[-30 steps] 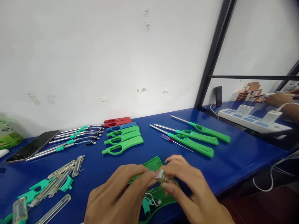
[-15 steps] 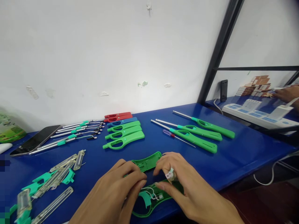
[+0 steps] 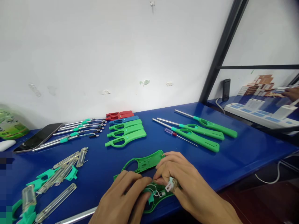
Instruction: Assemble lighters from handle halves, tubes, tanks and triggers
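Note:
A green lighter shell half (image 3: 153, 207), its hollow side up, lies at the table's front edge. White wires (image 3: 154, 189) and a teal trigger (image 3: 151, 198) sit inside it. My left hand (image 3: 125, 194) is closed on the shell's left part, thumb and fingers meeting near the wires. My right hand (image 3: 184, 180) is closed around a clear fuel tank, mostly hidden, whose pale end (image 3: 171, 184) pokes out of the palm; its fingertips pinch close to the wires. The matching green shell half (image 3: 146, 162) rests just behind both hands. A metal lighter tube (image 3: 78, 216) sticks out left of my left hand.
Clear tanks (image 3: 56, 202) and teal triggers lie at left. Several metal tubes with wires (image 3: 70, 137) and a phone (image 3: 40, 137) lie behind them. Coloured shells (image 3: 127, 137), green lighters (image 3: 198, 140) and a screwdriver (image 3: 179, 137) lie farther back. A power strip (image 3: 259, 115) stands right.
My left hand has shifted right, and my right fingertips have closed in toward it over the wires. The metal tube now shows at left. The view has turned slightly left.

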`<state>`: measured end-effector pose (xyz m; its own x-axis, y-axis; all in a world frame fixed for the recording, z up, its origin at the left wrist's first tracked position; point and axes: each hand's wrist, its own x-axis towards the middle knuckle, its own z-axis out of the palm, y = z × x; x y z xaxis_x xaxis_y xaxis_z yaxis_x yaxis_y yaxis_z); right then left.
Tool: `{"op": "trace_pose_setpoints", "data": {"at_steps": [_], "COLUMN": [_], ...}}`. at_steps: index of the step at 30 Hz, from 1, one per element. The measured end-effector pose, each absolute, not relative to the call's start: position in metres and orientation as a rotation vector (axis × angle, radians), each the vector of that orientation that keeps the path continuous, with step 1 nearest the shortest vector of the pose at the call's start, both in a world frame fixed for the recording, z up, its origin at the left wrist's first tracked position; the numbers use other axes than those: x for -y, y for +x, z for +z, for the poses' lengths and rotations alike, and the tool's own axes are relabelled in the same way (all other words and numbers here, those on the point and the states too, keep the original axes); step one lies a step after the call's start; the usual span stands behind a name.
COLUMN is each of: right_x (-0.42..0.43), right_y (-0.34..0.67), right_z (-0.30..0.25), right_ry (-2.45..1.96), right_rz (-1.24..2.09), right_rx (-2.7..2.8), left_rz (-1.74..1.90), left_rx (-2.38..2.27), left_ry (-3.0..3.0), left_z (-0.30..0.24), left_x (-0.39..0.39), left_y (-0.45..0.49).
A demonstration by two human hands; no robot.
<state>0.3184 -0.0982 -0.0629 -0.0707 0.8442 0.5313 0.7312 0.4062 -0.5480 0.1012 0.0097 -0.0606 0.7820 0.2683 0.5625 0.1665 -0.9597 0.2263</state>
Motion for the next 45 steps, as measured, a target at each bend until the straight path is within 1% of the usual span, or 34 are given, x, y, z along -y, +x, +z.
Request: {"op": "trace_pose_setpoints", "data": {"at_steps": [8,16,21,23,31,45], "right_x": [0.098,0.124,0.118,0.115,0.113,0.111], "right_y": [0.317,0.328,0.328,0.326,0.324,0.324], "right_z": [-0.062,-0.059,-0.055,-0.055,-0.061,-0.061], "right_ry": [-1.309,-1.551,-1.621,-1.602,-1.571,-1.556], "right_rz": [0.128,0.052,0.249,0.271,0.197,0.172], "right_rx": [1.780,1.539,1.683,1.754,1.808,1.808], "left_rz": [0.891,0.885,0.964,0.985,0.960,0.981], "left_rx": [-0.444,-0.458,-0.362,-0.346,-0.325,-0.289], "left_ry": [2.793,2.769,2.749,2.760,2.790,2.800], "left_z": [-0.055,-0.063,-0.064,-0.065,-0.068,-0.067], "left_x": [-0.009,-0.011,-0.011,-0.011,-0.010,-0.008], "left_y": [0.119,0.118,0.118,0.118,0.117,0.118]}}
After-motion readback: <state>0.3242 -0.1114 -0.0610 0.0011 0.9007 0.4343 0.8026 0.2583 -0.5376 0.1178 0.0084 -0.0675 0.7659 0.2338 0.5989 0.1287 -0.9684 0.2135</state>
